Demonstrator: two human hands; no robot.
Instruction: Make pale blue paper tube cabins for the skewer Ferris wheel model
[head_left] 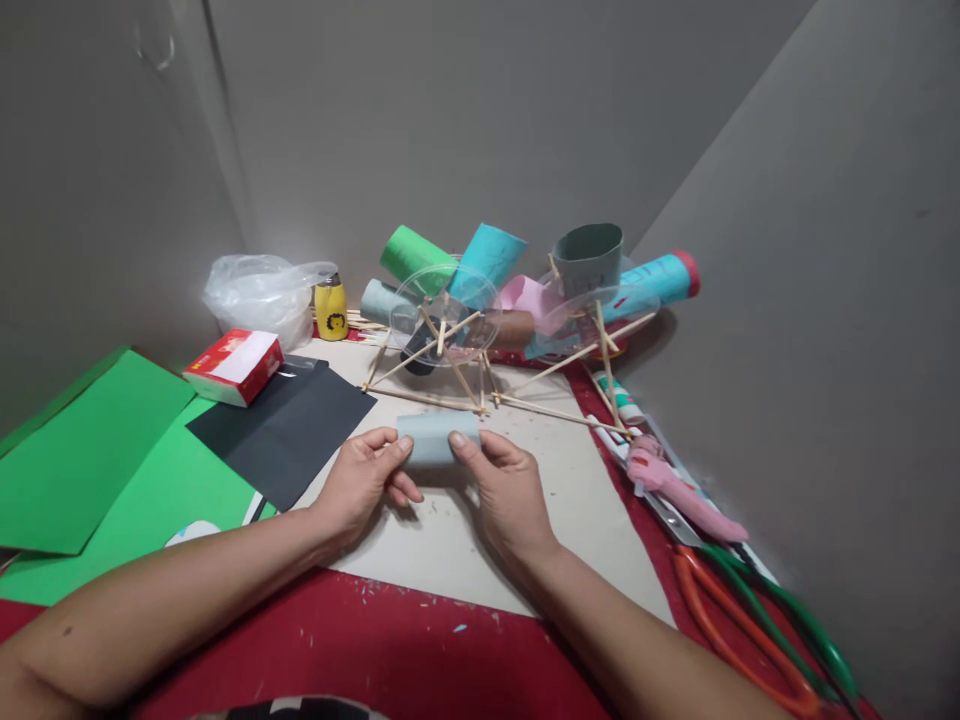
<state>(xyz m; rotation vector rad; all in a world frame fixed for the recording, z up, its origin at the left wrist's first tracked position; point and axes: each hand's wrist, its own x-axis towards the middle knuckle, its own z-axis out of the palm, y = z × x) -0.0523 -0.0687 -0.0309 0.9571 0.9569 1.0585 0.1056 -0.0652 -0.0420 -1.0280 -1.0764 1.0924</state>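
Note:
A light blue-grey paper roll (439,440) is held level between both hands, above the pale sheet (570,540). My left hand (371,475) pinches its left end with thumb and fingers. The right end is gripped by my right hand (502,480), its thumb pressed on the front. Just behind stands a frame of wooden sticks (442,340) with clear plastic discs. Coloured paper tubes are attached around it, among them a green one (416,258) and a blue one (487,262).
Green sheets (97,450), a black sheet (285,430) and a red box (234,366) lie left. Behind them are a plastic bag (259,295) and yellow bottle (331,308). A pink glue gun (690,495) and orange-and-green scissors (750,620) lie right.

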